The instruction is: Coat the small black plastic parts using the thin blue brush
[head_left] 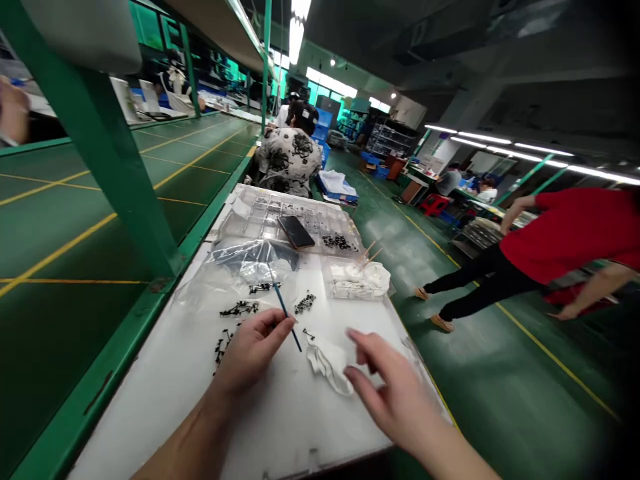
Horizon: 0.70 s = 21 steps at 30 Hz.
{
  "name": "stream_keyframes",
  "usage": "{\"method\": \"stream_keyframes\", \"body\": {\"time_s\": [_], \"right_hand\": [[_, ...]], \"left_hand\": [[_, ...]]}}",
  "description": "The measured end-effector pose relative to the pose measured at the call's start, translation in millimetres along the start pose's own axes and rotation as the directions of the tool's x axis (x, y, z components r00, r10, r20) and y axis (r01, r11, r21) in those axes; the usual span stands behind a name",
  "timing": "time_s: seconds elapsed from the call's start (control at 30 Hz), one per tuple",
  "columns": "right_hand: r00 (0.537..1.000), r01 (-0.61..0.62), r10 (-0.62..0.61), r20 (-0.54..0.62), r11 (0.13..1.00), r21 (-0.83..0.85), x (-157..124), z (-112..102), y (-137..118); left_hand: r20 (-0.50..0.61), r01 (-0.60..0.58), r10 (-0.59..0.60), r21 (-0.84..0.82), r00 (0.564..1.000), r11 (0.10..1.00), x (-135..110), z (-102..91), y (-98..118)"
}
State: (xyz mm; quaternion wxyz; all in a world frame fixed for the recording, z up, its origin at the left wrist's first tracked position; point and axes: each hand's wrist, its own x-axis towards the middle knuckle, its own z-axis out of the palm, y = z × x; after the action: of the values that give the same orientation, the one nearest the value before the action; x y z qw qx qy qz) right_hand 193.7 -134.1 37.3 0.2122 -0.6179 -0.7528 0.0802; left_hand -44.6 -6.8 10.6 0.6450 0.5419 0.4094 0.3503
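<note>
My left hand [257, 343] pinches a thin blue stick [281, 300] between thumb and fingers, slanted over the white table; its exact kind is unclear. Slightly blurred, my right hand [390, 387] hovers with thumb and index finger apart and nothing visible between them. Just left of it lies a crumpled white cloth [327, 365], and a small black part [309, 335] sits at the cloth's upper end. Loose small black parts [239, 308] are spread beyond and beside my left hand, with a tight cluster of dark pieces [305, 303] past the stick.
A clear plastic bag [250, 260] lies behind the parts. Farther back, a phone [296, 231] rests on a compartment tray [270, 207]. A clear box [357, 280] holds white material and wooden sticks. Green conveyor [200, 163] runs left; a person in red [565, 233] stands right.
</note>
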Motion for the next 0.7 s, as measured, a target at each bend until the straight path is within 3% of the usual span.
{"method": "stream_keyframes", "body": {"time_s": [0.13,0.23,0.3,0.37,0.47,0.63,0.7], "right_hand": [[0.97,-0.016,0.039,0.24,0.995,-0.1,13,37,24],[0.955,-0.095,0.099,0.281,0.995,-0.029,29,27,24],[0.962,-0.129,0.089,0.257,0.981,0.144,49,10,15],[0.939,-0.063,-0.075,0.336,0.922,0.382,72,-3,3],[0.837,0.045,-0.318,0.446,0.851,0.523,100,-1,-10],[0.771,0.149,-0.461,0.44,0.802,0.579,105,25,-5],[0.791,0.163,-0.482,0.377,0.76,0.63,100,20,7]], "left_hand": [[0.045,-0.005,0.003,0.044,0.999,0.999,0,4.4,2],[0.059,0.0,-0.004,0.065,0.998,0.998,2,6.3,1],[0.036,-0.006,0.003,0.085,0.999,0.996,4,5.7,1],[0.008,-0.015,0.015,0.102,1.0,0.995,6,3.3,2],[-0.014,-0.017,0.018,0.102,1.0,0.995,9,-1.3,3],[0.048,-0.03,0.023,0.152,0.999,0.988,12,-0.9,0],[0.054,-0.016,0.008,0.159,0.999,0.987,13,1.5,-4]]}}
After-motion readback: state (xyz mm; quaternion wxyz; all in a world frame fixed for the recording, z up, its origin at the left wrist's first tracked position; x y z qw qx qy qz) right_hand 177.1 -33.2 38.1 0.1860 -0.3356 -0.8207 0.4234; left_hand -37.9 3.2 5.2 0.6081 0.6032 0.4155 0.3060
